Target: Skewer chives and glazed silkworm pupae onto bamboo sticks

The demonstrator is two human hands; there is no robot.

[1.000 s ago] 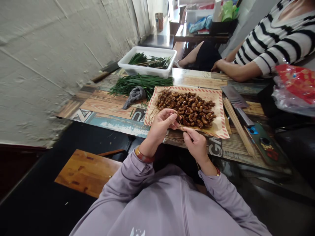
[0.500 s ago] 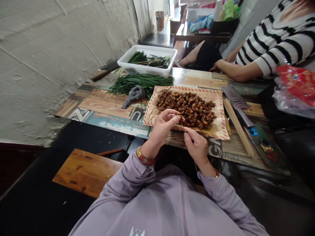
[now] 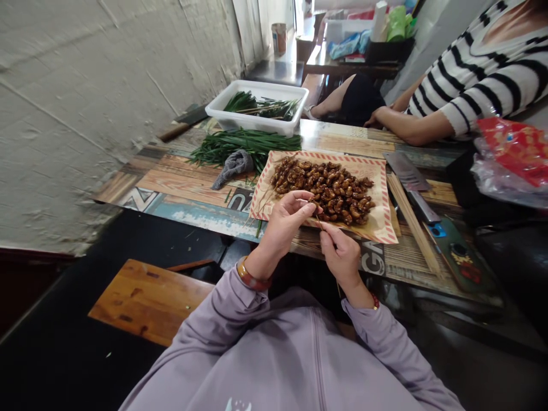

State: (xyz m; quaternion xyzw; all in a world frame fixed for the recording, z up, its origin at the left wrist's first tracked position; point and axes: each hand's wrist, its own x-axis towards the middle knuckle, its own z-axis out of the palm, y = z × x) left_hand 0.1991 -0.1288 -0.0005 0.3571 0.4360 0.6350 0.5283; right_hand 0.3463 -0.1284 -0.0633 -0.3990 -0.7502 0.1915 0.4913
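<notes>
My left hand [image 3: 283, 225] is closed in a pinch on a glossy brown piece of food [image 3: 315, 206] at the near edge of the pile. Between the fingers of my right hand [image 3: 343, 254] is a thin bamboo skewer [image 3: 319, 222], its upper end meeting that piece. Whether the tip has gone through it, I cannot tell. Just beyond both hands lies a heap of brown, sauce-coated curled pieces [image 3: 334, 185] on a sheet of paper [image 3: 383, 225] with a red-striped border.
Bamboo skewers [image 3: 413, 222], a cleaver [image 3: 406, 170] and a phone [image 3: 464, 257] lie to the right. Green chives [image 3: 252, 141], a grey cloth [image 3: 233, 166] and a white tub [image 3: 257, 123] stand left and behind. A person in a striped top [image 3: 475, 85] sits across the table.
Both hands stay almost in place, still holding the food piece and the skewer. The view has shifted very slightly.
</notes>
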